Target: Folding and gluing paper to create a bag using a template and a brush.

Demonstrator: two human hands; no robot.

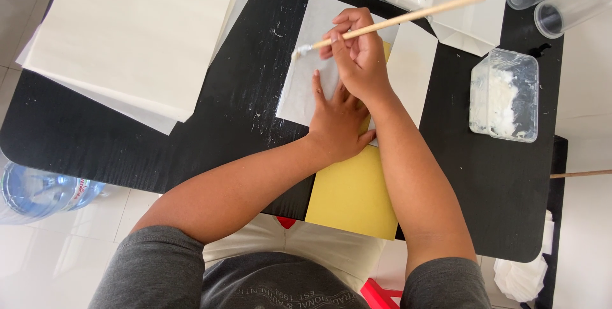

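Black tabletop, paste brushed onto a translucent white sheet [306, 73] lying over a yellow card [352, 194].

Right hand [358, 54] is closed around a wooden brush [395, 22], bristles on the sheet; left hand [336, 121] lies flat and open, pinning it. If that palm lifts, the thin sheet could drag or wrinkle. The paste tub [503, 95] sits right; the brush looks nearly dry, though that is hard to tell.
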